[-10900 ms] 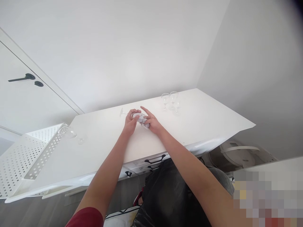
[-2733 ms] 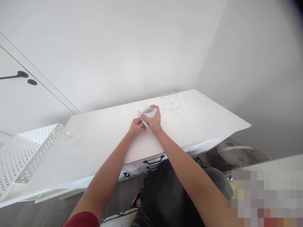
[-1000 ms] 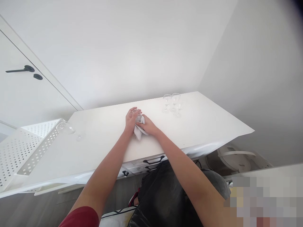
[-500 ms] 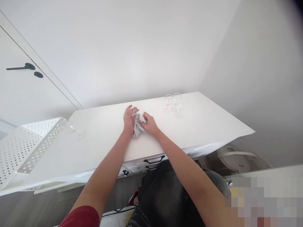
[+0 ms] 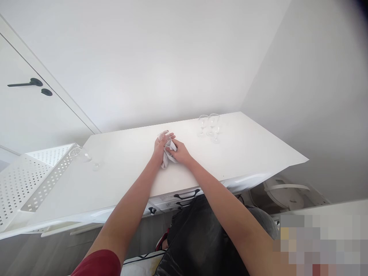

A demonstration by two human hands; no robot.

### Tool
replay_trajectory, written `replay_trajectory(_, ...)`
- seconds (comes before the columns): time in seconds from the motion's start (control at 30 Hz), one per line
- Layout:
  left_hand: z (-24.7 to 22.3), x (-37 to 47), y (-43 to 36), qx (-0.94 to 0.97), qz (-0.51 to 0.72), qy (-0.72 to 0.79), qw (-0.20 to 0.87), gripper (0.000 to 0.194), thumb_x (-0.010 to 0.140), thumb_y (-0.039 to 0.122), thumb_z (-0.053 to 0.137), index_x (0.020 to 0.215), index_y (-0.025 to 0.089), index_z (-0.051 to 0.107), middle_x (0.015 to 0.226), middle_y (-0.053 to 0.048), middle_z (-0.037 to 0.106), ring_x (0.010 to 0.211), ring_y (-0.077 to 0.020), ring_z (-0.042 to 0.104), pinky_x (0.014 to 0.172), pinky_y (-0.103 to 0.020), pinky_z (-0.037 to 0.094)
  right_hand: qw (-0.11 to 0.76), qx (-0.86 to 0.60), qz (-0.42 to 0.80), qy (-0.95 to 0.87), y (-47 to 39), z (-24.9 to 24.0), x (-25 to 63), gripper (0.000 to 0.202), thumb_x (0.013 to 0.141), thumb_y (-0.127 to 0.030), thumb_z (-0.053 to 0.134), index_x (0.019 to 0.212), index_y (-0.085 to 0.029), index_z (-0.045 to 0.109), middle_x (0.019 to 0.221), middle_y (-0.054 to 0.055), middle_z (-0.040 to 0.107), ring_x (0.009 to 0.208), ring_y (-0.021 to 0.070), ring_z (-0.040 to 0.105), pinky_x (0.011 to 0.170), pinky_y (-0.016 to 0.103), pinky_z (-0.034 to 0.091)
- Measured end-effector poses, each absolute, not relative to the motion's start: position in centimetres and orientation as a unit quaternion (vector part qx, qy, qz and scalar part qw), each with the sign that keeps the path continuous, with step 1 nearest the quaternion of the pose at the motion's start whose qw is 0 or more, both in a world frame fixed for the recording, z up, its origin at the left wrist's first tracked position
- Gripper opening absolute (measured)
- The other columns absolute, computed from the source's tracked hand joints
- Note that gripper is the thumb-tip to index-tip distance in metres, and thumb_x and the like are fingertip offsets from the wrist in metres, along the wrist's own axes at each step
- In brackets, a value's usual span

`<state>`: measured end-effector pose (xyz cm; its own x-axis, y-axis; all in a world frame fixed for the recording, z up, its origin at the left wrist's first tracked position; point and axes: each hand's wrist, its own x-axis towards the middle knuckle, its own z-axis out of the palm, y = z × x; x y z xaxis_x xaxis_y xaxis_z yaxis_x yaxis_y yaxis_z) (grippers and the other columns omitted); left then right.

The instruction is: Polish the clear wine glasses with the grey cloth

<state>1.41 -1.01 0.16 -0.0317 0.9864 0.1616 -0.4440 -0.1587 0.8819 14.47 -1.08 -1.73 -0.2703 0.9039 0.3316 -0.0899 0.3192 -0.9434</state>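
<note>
Over the middle of the white cabinet top (image 5: 135, 168), my left hand (image 5: 160, 147) is wrapped round a clear wine glass (image 5: 163, 134). The bowl points away from me, and part of the glass is hidden by fingers and cloth. My right hand (image 5: 181, 151) pinches a light grey cloth (image 5: 166, 160) against the lower part of the glass, close beside the left hand. Some of the cloth hangs down between my wrists toward the surface.
Several stemmed glasses (image 5: 212, 122) stand at the back right. Another wine glass (image 5: 85, 155) lies on its side at the left, near a white perforated rack (image 5: 51, 168). A wall rises behind; drawers with black handles (image 5: 186, 194) face me.
My left hand has turned and its fingers have closed further over the glass, whose bowl now shows above them. My right hand stays with the cloth at nearly the same spot.
</note>
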Motion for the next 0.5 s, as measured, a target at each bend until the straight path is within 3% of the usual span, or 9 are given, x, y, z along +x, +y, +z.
replay_trajectory(0.1, 0.4, 1.3, -1.2, 0.383, 0.637, 0.335, 0.579, 0.046, 0.081, 0.056, 0.077, 0.107, 0.019, 0.068, 0.108, -0.01, 0.073, 0.106, -0.0251, 0.07, 0.087, -0.035, 0.056, 0.482, -0.293, 0.583, -0.585, -1.5, -1.2, 14.7, 0.036, 0.073, -0.046, 0.08, 0.093, -0.02, 0.065, 0.085, 0.001, 0.065, 0.079, 0.0182, 0.056, 0.076, 0.032, 0.046)
replay_trajectory(0.23, 0.8, 1.3, -1.1, 0.381, 0.643, 0.27, 0.607, 0.044, 0.079, 0.06, 0.075, 0.1, 0.022, 0.067, 0.099, -0.006, 0.071, 0.095, -0.0207, 0.07, 0.081, -0.033, 0.055, 0.422, -0.259, 0.731, -0.469, -1.9, -0.4, 15.3, 0.048, 0.066, -0.052, 0.084, 0.094, -0.02, 0.062, 0.081, 0.002, 0.064, 0.072, 0.0183, 0.058, 0.068, 0.032, 0.047)
replay_trajectory(0.43, 0.7, 1.2, -1.2, 0.387, 0.681, 0.329, 0.527, 0.032, 0.085, 0.052, 0.07, 0.095, 0.021, 0.068, 0.096, -0.004, 0.069, 0.075, -0.0139, 0.064, 0.068, -0.028, 0.051, 0.493, -0.304, 0.515, -0.632, -2.0, -0.7, 14.4, 0.031, 0.074, -0.045, 0.078, 0.078, -0.02, 0.059, 0.074, -0.003, 0.057, 0.073, 0.0148, 0.05, 0.071, 0.029, 0.041)
replay_trajectory(0.5, 0.7, 1.3, -1.4, 0.37, 0.678, 0.345, 0.533, 0.034, 0.086, 0.055, 0.068, 0.094, 0.022, 0.067, 0.095, -0.004, 0.069, 0.072, -0.0135, 0.063, 0.067, -0.028, 0.05, 0.486, -0.304, 0.523, -0.631, -2.0, -0.7, 14.1, 0.03, 0.076, -0.045, 0.075, 0.075, -0.02, 0.057, 0.072, -0.004, 0.055, 0.07, 0.0141, 0.048, 0.07, 0.029, 0.04)
